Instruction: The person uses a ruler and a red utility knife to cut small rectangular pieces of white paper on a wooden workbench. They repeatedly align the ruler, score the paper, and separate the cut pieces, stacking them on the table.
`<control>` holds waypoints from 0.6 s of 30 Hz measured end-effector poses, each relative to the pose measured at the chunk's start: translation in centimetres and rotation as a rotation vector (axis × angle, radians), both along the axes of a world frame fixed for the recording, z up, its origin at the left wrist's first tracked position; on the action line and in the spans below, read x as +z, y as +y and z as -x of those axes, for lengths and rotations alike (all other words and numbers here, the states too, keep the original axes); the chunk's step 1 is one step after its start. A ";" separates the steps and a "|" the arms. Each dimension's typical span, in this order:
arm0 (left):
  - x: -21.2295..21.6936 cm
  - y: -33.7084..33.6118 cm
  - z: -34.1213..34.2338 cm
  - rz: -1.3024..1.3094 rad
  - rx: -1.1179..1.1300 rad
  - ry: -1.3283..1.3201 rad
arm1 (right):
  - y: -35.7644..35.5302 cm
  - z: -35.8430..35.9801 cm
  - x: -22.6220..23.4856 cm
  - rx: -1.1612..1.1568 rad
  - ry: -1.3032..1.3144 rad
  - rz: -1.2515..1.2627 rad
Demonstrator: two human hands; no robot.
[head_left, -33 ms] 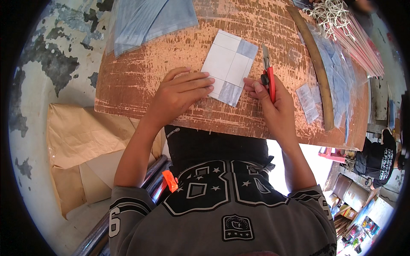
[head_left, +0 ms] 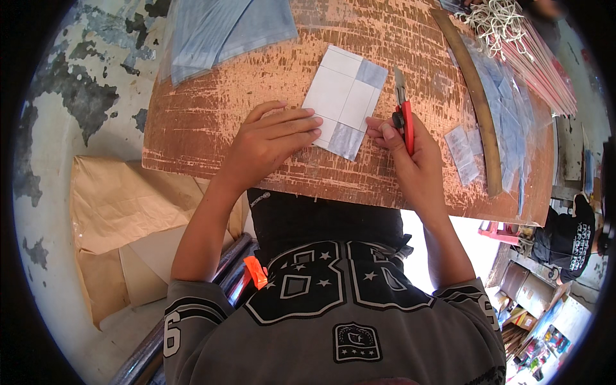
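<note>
A white and grey paper sheet [head_left: 345,101] lies flat near the middle of the worn brown desk [head_left: 212,122]. The left hand [head_left: 273,141] rests on the sheet's near left edge, fingers stretched out and pressing it down. The right hand [head_left: 410,151] is closed around a red utility knife [head_left: 404,115], blade pointing away, just beside the sheet's right edge. A long wooden strip [head_left: 478,102] and clear plastic pieces [head_left: 463,153] lie further right, and plastic sheets [head_left: 218,32] top left
</note>
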State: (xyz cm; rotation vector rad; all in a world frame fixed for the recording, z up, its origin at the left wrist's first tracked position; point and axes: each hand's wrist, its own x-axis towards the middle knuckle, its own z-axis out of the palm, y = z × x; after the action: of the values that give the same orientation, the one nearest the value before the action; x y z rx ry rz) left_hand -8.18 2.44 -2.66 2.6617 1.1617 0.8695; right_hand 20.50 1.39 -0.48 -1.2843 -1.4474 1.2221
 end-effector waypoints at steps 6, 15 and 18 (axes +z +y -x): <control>0.2 -0.1 0.0 0.019 -0.017 -0.013 | 0.0 0.0 -0.3 -0.027 -0.002 -0.017; 0.2 0.0 -0.1 0.046 -0.058 -0.089 | 1.5 1.2 2.1 0.007 -0.266 -0.129; 0.1 0.0 0.0 0.042 -0.060 -0.103 | 3.8 1.3 1.7 -0.036 -0.456 -0.301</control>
State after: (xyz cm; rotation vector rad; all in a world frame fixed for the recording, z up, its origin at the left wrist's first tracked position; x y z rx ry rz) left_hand -8.18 2.43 -2.53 2.5707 1.0597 0.9495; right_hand 19.17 5.20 1.26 -1.4228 -1.8384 0.6723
